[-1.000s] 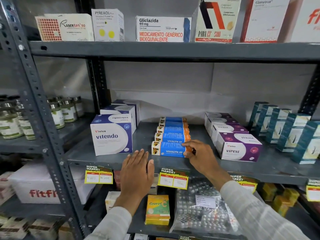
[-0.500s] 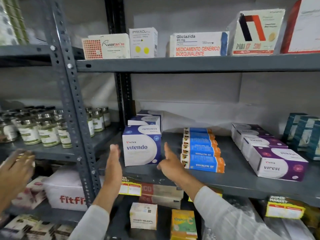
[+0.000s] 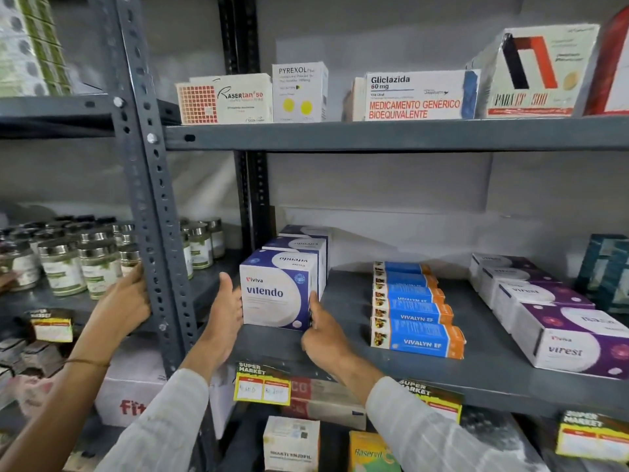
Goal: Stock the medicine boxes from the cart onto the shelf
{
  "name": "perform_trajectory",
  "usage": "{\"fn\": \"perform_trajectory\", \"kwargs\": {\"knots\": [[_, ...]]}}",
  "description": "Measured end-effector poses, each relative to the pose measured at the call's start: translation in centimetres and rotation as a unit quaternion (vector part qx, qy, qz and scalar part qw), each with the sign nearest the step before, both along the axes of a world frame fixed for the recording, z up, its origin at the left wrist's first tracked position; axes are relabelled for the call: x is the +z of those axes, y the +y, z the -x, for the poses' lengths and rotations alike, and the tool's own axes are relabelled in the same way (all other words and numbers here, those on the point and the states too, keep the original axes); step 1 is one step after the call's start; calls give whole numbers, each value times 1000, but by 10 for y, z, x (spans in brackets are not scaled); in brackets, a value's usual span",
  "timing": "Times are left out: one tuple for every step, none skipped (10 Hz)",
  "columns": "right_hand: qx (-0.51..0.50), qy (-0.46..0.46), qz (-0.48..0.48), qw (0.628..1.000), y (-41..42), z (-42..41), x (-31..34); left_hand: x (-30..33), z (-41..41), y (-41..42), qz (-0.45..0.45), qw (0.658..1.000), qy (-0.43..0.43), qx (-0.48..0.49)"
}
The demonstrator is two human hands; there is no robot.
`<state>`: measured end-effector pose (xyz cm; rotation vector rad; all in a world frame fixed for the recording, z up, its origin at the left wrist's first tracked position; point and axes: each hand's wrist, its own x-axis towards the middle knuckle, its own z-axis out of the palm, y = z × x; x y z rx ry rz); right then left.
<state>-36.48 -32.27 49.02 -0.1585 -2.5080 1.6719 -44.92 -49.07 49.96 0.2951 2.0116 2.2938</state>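
Though the cart is unseen, 3 Vitendo boxes stand on the shelf — left hand flat, fingers together, and right hand, thumb up, grip unclear, flank the front one, likely squaring it.

Right edge cuts off the red box and teal boxes. The rear Vitendo boxes lie largely hidden behind the front Vitendo box.

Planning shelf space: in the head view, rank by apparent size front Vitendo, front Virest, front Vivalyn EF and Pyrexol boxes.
1. front Virest box, nearest, so unsure
2. front Vitendo box
3. front Vivalyn EF box and Pyrexol box: alike
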Motion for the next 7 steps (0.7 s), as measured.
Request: {"fn": "perform_trajectory", "kwargs": {"knots": [[-4, 11, -4, 1000, 2, 3, -3, -3, 4, 1, 13, 1000, 2, -16], [-7, 24, -2, 1000, 3, 4, -4, -2, 0, 2, 14, 1000, 8, -13], [-6, 26, -7, 1000, 2, -1, -2, -3, 0, 3, 12, 1000, 6, -7], [1, 28, -10, 1000, 3, -2, -3, -5, -1, 3, 6, 1000, 12, 1], [10, 14, -10, 1000, 4, -6, 1, -5, 0, 4, 15, 1000, 7, 11], [21, 6, -5, 1000, 6, -11, 4, -3, -3, 8, -1, 1000, 3, 28], [15, 40, 18, 999, 16, -23, 8, -8, -12, 14, -4, 987, 42, 155]]}}
